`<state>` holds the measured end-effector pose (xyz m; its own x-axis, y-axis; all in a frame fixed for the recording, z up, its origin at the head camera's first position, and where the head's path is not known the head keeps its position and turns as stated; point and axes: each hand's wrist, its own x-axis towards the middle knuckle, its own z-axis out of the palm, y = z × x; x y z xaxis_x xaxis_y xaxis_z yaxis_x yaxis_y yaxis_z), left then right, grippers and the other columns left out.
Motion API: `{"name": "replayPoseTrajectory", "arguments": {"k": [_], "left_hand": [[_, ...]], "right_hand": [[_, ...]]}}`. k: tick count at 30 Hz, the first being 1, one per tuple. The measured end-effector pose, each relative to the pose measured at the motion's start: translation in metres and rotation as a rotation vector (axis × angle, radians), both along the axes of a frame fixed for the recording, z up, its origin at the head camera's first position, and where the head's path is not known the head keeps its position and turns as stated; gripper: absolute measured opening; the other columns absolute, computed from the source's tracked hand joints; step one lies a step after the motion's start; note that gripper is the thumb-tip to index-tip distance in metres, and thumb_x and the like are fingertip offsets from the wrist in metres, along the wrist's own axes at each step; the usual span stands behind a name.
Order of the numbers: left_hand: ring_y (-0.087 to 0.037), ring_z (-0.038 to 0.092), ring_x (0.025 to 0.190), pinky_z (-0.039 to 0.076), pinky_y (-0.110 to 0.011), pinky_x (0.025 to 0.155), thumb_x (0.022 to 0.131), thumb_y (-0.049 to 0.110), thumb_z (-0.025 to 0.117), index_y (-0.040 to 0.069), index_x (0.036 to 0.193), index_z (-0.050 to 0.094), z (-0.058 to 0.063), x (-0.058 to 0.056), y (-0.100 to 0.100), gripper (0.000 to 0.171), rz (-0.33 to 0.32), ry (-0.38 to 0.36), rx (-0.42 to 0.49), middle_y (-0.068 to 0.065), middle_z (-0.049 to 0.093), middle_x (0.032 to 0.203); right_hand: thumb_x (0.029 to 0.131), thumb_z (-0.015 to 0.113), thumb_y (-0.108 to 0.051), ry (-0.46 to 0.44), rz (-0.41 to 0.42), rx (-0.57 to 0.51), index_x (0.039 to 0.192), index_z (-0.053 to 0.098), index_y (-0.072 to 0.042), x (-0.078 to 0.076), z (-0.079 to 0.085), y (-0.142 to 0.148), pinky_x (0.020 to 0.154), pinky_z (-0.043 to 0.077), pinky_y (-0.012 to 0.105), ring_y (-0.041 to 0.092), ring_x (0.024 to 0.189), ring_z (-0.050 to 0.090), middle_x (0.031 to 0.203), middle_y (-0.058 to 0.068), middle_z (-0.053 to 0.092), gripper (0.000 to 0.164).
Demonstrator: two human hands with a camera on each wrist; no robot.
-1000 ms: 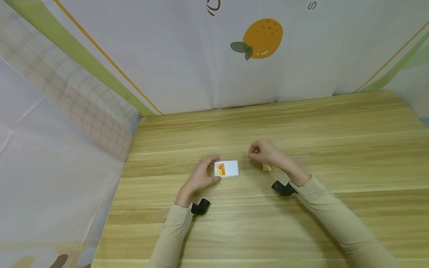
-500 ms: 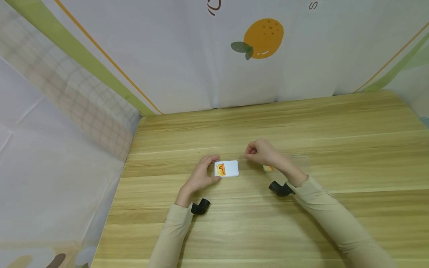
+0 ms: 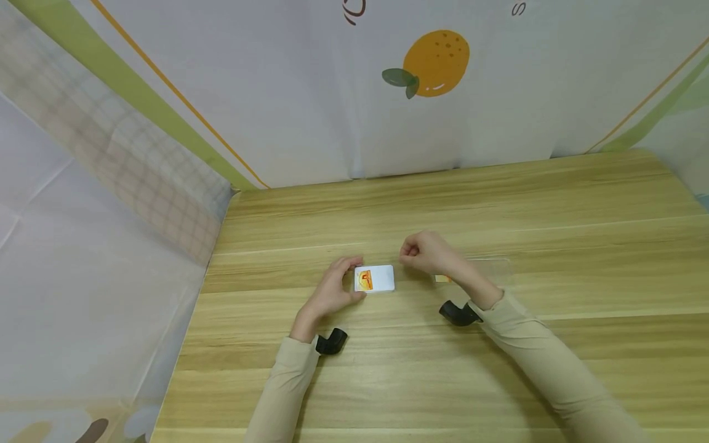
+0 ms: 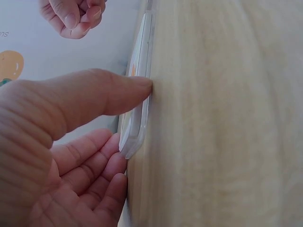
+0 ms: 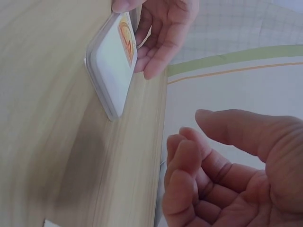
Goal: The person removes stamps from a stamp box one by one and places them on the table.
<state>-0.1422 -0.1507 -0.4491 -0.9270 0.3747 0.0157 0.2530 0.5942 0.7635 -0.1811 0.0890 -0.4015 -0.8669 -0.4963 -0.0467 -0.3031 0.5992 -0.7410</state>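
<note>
A flat white rectangular case with a clear rim and an orange-yellow label at its left end lies on the table. My left hand holds it by the left end, with the thumb on the near edge and fingers at the far edge, as the left wrist view of that hand confirms. Just right of the case, my right hand hovers above the table with loosely curled fingers. In the right wrist view nothing shows between its thumb and fingertips.
A small orange-yellow printed piece lies partly hidden under my right forearm. Beside it, a clear flat sheet or lid is also partly covered. Black angled pieces sit at both wrists. A printed cloth hangs behind the wooden table.
My right hand has drifted slightly left, toward the case, uncovering more of the clear sheet and hiding more of the printed piece. The left hand and case have stayed put.
</note>
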Motion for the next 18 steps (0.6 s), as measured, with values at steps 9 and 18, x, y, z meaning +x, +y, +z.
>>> {"name": "replayPoseTrajectory", "arguments": {"k": [9,18], "left_hand": [[-0.028,0.046,0.118,0.036,-0.041,0.104,0.07,-0.003,0.077,-0.004,0.129,0.049,-0.0007,0.0004,-0.0003,0.065,-0.004,0.005,0.006,-0.013,0.053,0.127],[-0.028,0.045,0.12,0.036,-0.041,0.104,0.071,-0.003,0.077,-0.003,0.13,0.048,-0.0004,0.0001,-0.0006,0.066,-0.004,0.004,-0.002,-0.014,0.052,0.129]], "right_hand": [[0.082,0.065,-0.004,-0.018,0.0,-0.011,0.076,0.064,0.0,0.0014,0.0011,-0.0055,0.055,0.042,0.022,0.01,0.06,0.049,0.065,0.003,0.058,0.007],[0.083,0.066,-0.005,-0.032,0.008,-0.02,0.076,0.064,0.0,0.002,0.0015,-0.0093,0.055,0.041,0.022,0.011,0.06,0.048,0.066,0.003,0.058,0.008]]}}
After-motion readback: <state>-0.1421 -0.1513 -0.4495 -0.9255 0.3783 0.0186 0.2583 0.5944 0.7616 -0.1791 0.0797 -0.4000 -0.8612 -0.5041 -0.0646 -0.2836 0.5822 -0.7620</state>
